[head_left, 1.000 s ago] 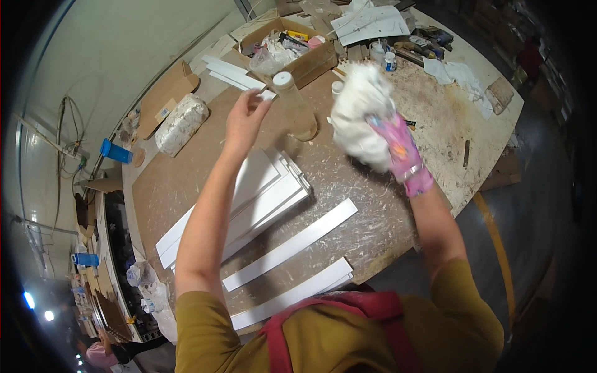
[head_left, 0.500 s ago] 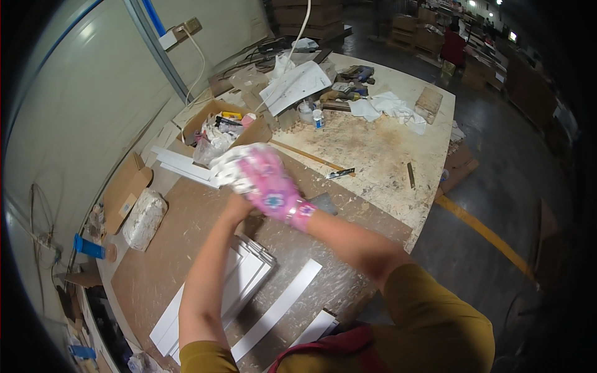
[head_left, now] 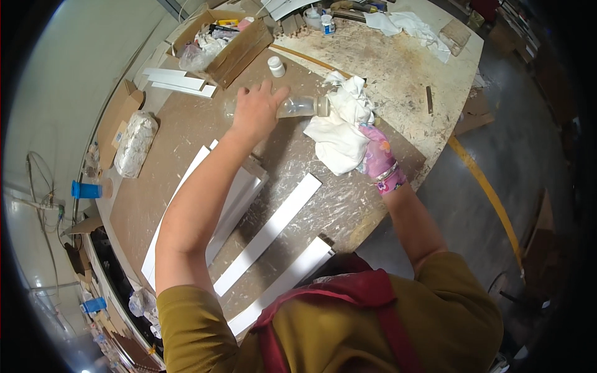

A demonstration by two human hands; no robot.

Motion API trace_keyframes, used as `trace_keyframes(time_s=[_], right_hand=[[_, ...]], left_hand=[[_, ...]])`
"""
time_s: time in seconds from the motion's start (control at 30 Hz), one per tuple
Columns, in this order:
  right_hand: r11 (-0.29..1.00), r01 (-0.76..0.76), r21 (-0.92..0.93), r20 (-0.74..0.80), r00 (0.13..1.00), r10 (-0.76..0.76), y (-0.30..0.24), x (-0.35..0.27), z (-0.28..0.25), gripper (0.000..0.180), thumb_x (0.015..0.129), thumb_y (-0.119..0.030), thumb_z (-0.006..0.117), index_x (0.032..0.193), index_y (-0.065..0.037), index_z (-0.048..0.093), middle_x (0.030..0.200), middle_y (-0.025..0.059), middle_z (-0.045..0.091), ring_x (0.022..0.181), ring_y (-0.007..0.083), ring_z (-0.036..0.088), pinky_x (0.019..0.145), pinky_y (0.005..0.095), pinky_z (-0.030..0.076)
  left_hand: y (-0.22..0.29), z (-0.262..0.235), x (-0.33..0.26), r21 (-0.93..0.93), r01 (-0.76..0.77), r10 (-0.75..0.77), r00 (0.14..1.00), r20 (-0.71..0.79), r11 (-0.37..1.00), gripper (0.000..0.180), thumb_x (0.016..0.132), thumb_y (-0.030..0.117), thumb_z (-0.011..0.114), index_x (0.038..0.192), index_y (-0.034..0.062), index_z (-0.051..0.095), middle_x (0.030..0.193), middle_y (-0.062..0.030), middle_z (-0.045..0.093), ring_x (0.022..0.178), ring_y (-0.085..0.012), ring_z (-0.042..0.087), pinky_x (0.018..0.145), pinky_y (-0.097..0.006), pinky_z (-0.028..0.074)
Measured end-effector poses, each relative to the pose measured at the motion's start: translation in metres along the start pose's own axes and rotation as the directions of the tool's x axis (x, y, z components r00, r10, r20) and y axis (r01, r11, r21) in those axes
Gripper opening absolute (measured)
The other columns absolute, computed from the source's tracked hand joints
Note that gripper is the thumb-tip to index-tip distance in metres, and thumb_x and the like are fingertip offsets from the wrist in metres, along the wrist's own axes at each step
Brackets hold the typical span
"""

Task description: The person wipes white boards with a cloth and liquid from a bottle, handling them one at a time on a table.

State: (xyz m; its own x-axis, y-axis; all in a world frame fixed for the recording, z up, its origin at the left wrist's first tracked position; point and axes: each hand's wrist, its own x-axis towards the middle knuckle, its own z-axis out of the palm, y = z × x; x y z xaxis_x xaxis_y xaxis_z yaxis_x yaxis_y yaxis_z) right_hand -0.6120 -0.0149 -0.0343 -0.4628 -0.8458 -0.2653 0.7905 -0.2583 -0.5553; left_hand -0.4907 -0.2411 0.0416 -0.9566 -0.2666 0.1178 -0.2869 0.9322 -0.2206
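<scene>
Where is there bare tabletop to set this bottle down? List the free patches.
Free: the brown board between the foil-wrapped bundle and the left hand; the scuffed stretch right of the white rag. Crowded: around the cardboard box, and the white strips near you.

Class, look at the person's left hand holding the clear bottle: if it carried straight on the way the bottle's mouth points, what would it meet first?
Most likely the white cloth bunched over the gloved right hand: the left hand aims the clear bottle at it, apparently almost touching, though depth is unclear.

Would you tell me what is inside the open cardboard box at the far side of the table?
The cardboard box holds crumpled clear plastic bags and small colourful items; whatever lies beneath them is hidden.
</scene>
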Motion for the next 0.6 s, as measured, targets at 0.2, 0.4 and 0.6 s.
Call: trace_keyframes(time_s=[0.2, 0.4, 0.6], right_hand=[[0.982, 0.029, 0.186, 0.052, 0.998, -0.040, 0.019, -0.004, 0.008, 0.048, 0.088, -0.019, 0.050, 0.131, 0.001, 0.043, 0.122, 0.0171, 0.056, 0.109, 0.0310, 0.057, 0.098, 0.0418, 0.044], [0.983, -0.077, 0.166, 0.121, 0.991, 0.057, 0.021, 0.001, 0.031, 0.056, 0.092, -0.035, 0.051, 0.136, -0.004, 0.038, 0.131, 0.0163, 0.050, 0.115, 0.0282, 0.053, 0.098, 0.0406, 0.044], [0.979, -0.023, 0.202, 0.028, 0.999, 0.018, 0.011, 0.002, 0.025, 0.055, 0.091, -0.036, 0.051, 0.133, -0.002, 0.041, 0.127, 0.0164, 0.053, 0.113, 0.0287, 0.055, 0.095, 0.0423, 0.047]], left_hand=[[0.001, -0.018, -0.016, 0.090, -0.043, 0.046, 0.998, -0.036, 0.995, 0.054, 0.071, 0.012, 0.066, 0.121, 0.0226, 0.049, 0.105, -0.0097, 0.051, 0.099, -0.0266, 0.053, 0.083, -0.042, 0.040], [0.006, -0.031, -0.028, 0.152, -0.118, 0.123, 0.992, -0.023, 0.981, 0.043, 0.076, 0.010, 0.058, 0.117, 0.0212, 0.051, 0.100, -0.0081, 0.050, 0.096, -0.0234, 0.052, 0.082, -0.041, 0.039], [-0.013, -0.037, -0.028, 0.197, -0.120, 0.128, 0.991, -0.027, 0.973, 0.047, 0.074, 0.016, 0.065, 0.117, 0.0216, 0.049, 0.103, -0.0075, 0.049, 0.097, -0.0231, 0.052, 0.083, -0.040, 0.039]])
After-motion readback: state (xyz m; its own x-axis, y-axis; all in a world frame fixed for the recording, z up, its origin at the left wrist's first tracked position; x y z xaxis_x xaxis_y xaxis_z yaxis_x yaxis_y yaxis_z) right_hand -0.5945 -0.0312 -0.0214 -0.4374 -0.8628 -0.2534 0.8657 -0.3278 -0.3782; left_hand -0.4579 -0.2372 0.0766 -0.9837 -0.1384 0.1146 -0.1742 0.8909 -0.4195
